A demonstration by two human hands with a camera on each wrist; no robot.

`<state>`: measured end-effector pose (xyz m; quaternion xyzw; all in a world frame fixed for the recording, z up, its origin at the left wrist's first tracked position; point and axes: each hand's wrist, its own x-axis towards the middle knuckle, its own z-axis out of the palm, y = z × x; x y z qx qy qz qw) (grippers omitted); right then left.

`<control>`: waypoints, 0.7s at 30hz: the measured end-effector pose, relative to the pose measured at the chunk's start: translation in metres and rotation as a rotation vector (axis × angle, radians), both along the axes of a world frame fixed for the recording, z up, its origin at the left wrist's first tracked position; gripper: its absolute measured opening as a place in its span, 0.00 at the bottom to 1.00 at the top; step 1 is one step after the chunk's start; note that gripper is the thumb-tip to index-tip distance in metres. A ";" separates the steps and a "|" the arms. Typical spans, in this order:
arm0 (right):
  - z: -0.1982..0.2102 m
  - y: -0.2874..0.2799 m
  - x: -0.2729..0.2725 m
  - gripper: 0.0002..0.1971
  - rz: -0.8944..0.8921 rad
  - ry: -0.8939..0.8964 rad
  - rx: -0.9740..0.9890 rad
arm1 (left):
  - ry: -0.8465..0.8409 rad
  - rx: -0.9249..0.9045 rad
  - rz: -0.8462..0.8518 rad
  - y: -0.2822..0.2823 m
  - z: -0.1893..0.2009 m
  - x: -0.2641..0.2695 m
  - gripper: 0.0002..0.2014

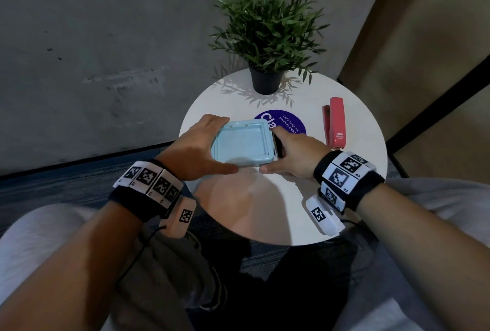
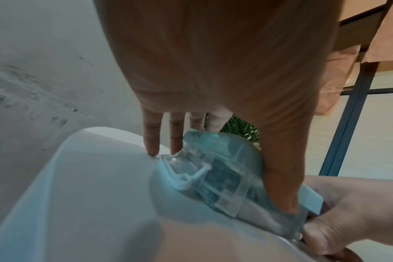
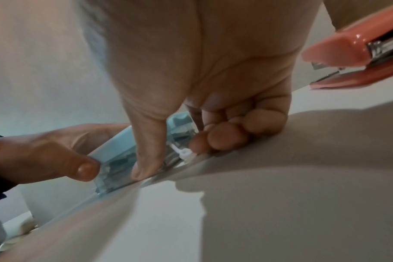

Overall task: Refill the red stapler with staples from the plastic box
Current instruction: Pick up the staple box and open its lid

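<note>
The plastic box [image 1: 242, 145], clear with a light blue lid, lies flat at the middle of the round white table [image 1: 265, 211]. My left hand [image 1: 209, 145] holds its left side, with the thumb [image 2: 280, 177] on the near edge and the fingers [image 2: 153, 141] reaching down past the far edge by a clear latch [image 2: 184, 173]. My right hand [image 1: 278, 153] grips the right side, its fingers [image 3: 224, 136] curled at a small white latch [image 3: 186, 154]. The red stapler [image 1: 335, 123] lies untouched to the right of the box. The lid looks closed.
A potted green plant [image 1: 266, 38] stands at the table's far edge. A round purple sticker [image 1: 289, 122] shows behind the box. A grey wall is to the left and a brown panel to the right. My knees flank the table's near edge.
</note>
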<state>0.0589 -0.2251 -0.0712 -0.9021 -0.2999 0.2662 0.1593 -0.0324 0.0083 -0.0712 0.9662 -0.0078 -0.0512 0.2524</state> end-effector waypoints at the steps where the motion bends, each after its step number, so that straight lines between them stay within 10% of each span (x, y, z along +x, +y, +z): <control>1: 0.000 0.000 0.000 0.47 0.002 0.002 -0.004 | -0.006 0.012 0.003 -0.001 0.001 0.000 0.55; 21: -0.003 0.001 0.000 0.45 0.001 -0.017 -0.023 | 0.103 -0.298 0.158 0.014 0.013 0.002 0.48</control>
